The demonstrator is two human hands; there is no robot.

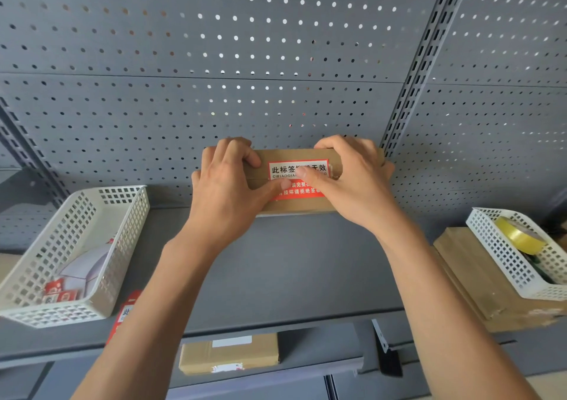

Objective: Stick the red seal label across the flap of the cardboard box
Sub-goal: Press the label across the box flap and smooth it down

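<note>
The small brown cardboard box [294, 181] stands at the centre of the frame, at the back of the grey metal shelf [306, 264], and appears to lean on the grey perforated back panel [214, 92]. I judge that the panel serves as a stop, so that pressure on the box face does not push it away.

The red and white rectangular seal label [299, 180] lies on the front face of the box, across the horizontal flap seam. Its white upper part sits above the seam and its red lower part below it.

My left hand [227, 191] wraps the left end of the box. Its fingers [233, 154] curl over the top edge and its thumb presses on the left side of the label. My right hand [352, 181] wraps the right end in the same way, with its thumb pressed on the middle of the label. Both hands thus clamp the box while the thumbs hold the label down.

I judge the label placed and the step in hand to be pressing it flat. Whether its lower corners adhere fully cannot be told.

A white perforated plastic basket [73, 255] at the lower left of the frame holds further red labels.
</note>
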